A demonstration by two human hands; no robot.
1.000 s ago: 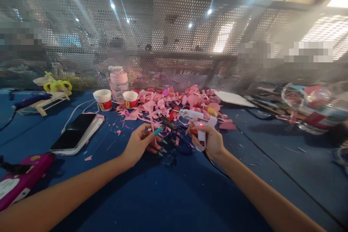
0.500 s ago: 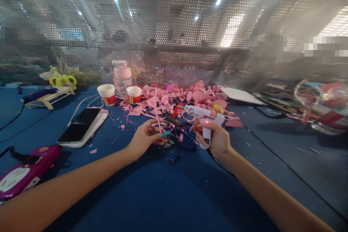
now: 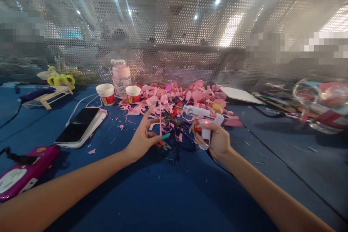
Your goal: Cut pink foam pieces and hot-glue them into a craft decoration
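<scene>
Narrow pink strip (image 3: 160, 121), thin sheet material, centre of frame, standing nearly upright. Left hand (image 3: 144, 136) has it by the lower end, pinched between the thumb and the curled lower fingers; index finger raised, apart from the rest. Lower fingers partly hidden behind the thumb. Forearm enters from the lower left.

Right of centre, white glue gun with an orange trigger (image 3: 197, 111), small red light lit. Right hand (image 3: 213, 137) wrapped round the grip, a finger at the trigger; nozzle aimed at the left of the frame, apart from the strip. Dark cord (image 3: 217, 161) drops from the handle and passes under the right wrist. Forearm comes in from the lower right.

Between the hands, blue-handled scissors (image 3: 187, 145) flat on the table — the nearest obstacle. Just beyond, a heap of pink cut scraps (image 3: 197, 96) crowds the upper middle, up to the grey perforated metal screen (image 3: 176, 18) along the back.

Left of the heap: two red-and-white paper cups (image 3: 105, 98), pink-topped clear bottle (image 3: 121, 76). Mid-left: black-screened phone (image 3: 78, 125).

Open room: blue tabletop (image 3: 163, 195) between the forearms, lower centre — only specks there. A dark seam (image 3: 277, 159) runs diagonally to the lower right corner.
</scene>
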